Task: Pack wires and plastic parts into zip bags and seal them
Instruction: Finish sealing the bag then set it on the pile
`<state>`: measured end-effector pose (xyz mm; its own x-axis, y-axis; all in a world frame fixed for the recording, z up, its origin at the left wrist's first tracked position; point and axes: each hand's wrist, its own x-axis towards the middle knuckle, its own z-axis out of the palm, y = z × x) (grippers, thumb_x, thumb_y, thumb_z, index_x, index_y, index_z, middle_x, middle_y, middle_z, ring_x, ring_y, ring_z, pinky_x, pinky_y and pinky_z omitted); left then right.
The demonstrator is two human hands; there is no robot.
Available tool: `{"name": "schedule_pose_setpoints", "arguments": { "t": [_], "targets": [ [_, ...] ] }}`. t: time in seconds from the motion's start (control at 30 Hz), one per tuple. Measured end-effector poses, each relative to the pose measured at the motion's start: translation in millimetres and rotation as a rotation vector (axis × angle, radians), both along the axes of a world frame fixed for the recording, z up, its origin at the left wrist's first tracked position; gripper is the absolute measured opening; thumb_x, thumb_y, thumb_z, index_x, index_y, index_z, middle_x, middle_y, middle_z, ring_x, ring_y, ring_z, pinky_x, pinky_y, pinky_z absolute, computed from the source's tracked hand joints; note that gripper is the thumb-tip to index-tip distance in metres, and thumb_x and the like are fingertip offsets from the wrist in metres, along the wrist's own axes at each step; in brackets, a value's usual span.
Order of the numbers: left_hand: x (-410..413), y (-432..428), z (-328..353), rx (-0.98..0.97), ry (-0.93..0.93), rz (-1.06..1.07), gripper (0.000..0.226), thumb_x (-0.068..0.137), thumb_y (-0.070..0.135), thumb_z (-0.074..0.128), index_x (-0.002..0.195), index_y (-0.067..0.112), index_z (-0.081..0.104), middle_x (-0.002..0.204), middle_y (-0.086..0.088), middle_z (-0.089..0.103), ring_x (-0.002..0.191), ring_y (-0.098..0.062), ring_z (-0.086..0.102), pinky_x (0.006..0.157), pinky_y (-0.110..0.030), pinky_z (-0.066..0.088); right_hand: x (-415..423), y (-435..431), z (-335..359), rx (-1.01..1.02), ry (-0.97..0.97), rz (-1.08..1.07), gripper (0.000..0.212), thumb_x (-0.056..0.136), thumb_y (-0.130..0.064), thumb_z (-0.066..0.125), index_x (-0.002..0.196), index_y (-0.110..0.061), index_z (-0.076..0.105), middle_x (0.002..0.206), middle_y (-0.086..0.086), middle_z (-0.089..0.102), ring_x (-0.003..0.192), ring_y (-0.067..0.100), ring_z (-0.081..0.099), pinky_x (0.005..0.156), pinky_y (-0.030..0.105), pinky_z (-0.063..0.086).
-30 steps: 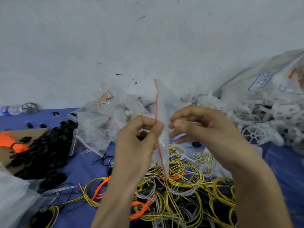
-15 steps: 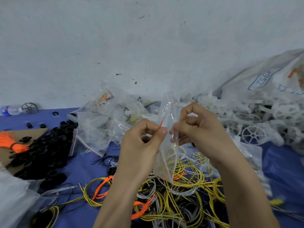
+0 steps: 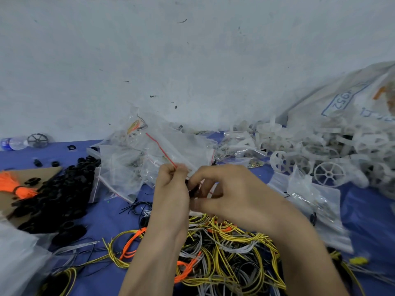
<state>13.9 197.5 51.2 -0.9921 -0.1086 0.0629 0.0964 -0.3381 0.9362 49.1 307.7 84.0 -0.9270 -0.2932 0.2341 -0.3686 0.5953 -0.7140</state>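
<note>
Both hands have dropped nearer the worktop [image 3: 111,212]: the left hand [image 3: 171,189] pinches the zip bag [image 3: 177,149] by its red-striped mouth, now tipped away instead of hanging, while the right hand [image 3: 233,195] grips a dark part [image 3: 191,190] at it, probably loading, with white wheels [image 3: 329,174], tangled wires [image 3: 230,248] and black parts [image 3: 55,193] crowding round.

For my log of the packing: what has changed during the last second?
The zip bag, upright before, has tipped back and left; its red strip now slants toward the pile of bags. The left hand still pinches it; the right hand stays curled beside it, its hold blurred. Wires and black parts lie unchanged.
</note>
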Motion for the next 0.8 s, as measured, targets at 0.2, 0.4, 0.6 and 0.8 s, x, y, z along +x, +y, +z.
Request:
{"name": "schedule_pose_setpoints", "arguments": {
  "t": [0.2, 0.4, 0.6, 0.8],
  "targets": [
    [0.4, 3.8, 0.7, 0.125, 0.001, -0.006, 0.016, 0.099, 0.01, 0.042, 0.084, 0.009, 0.046, 0.071, -0.007, 0.048, 0.048, -0.004, 0.054, 0.043, -0.016, 0.045, -5.7, -9.7, -4.9, 0.064, 0.091, -0.053, 0.02, 0.078, -0.017, 0.072, 0.096, -0.023, 0.07, 0.058, -0.013, 0.047, 0.05, -0.008, 0.047, 0.052, 0.007, 0.035],
    [-0.4, 8.9, -0.7, 0.056, 0.025, 0.007, 0.013, 0.099, 0.009, 0.041, 0.087, 0.01, 0.048, 0.074, -0.008, 0.05, 0.063, -0.013, 0.05, 0.059, -0.027, 0.04, -11.1, -6.0, -9.5, 0.018, 0.115, -0.09, 0.013, 0.081, -0.006, 0.066, 0.081, -0.018, 0.066, 0.054, -0.029, 0.053, 0.052, -0.007, 0.05, 0.053, 0.008, 0.035],
    [-1.7, 0.7, -1.5, -0.188, 0.162, 0.043, 0.016, 0.098, 0.013, 0.043, 0.093, 0.02, 0.057, 0.087, 0.0, 0.068, 0.08, -0.013, 0.067, 0.07, -0.028, 0.057, -8.3, 5.3, -1.8, -0.198, 0.091, -0.076, 0.014, 0.084, -0.01, 0.066, 0.074, -0.02, 0.065, 0.071, 0.0, 0.064, 0.065, 0.016, 0.062, 0.066, 0.031, 0.054],
    [1.3, -8.0, 7.1, -0.334, 0.214, 0.044, 0.014, 0.093, 0.011, 0.05, 0.088, 0.013, 0.063, 0.068, 0.004, 0.068, 0.061, -0.008, 0.062, 0.064, -0.029, 0.05, -9.8, 8.2, 1.8, -0.448, 0.138, -0.158, 0.014, 0.083, -0.012, 0.068, 0.07, -0.016, 0.066, 0.067, 0.006, 0.065, 0.069, 0.024, 0.066, 0.062, 0.034, 0.055]
  ]
}}
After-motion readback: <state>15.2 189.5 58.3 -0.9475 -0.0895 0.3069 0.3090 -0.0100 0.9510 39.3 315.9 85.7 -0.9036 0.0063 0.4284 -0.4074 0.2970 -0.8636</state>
